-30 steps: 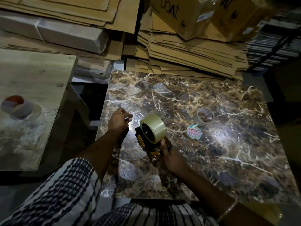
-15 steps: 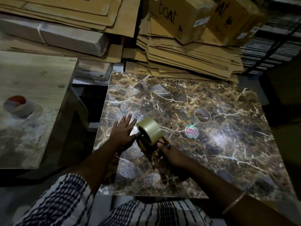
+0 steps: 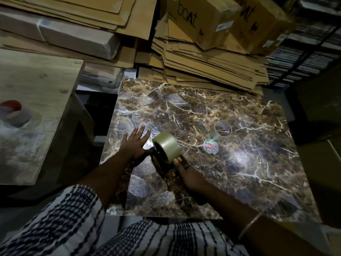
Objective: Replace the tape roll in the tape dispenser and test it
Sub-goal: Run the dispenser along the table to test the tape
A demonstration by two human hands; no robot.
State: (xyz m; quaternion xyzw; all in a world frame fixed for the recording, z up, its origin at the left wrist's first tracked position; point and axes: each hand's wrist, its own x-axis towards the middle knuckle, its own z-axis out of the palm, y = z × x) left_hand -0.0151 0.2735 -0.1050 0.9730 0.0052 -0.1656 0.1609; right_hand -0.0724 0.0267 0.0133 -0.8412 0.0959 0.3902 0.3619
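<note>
- Marbled tabletop (image 3: 249,163), dark with pale veins, serves as the work surface; flattened cardboard (image 3: 203,71) is stacked along its far edge and a wooden board (image 3: 36,89) sits apart on the left.
- Tape dispenser (image 3: 166,169) stands near the front-left part of the tabletop with a full tape roll (image 3: 167,146) seated on its hub, the roll's open side facing left.
- Right hand (image 3: 186,177) is clenched around the dispenser's handle, probably to steady the tool and draw it toward the body for the test pull.
- Left hand (image 3: 134,145) lies flat with fingers spread on the tabletop just beside the roll, grasping nothing; it appears to press down a glossy tape strip (image 3: 147,129), likely anchoring the free end.
- Spent core (image 3: 221,130) and a round label disc (image 3: 210,146) lie well to the right of the dispenser, clear of the working line.
- Left table edge runs close to the left hand; room there is limited.
- Bare surface lies to the right and between dispenser and front edge, allowing a short pull toward the body.
</note>
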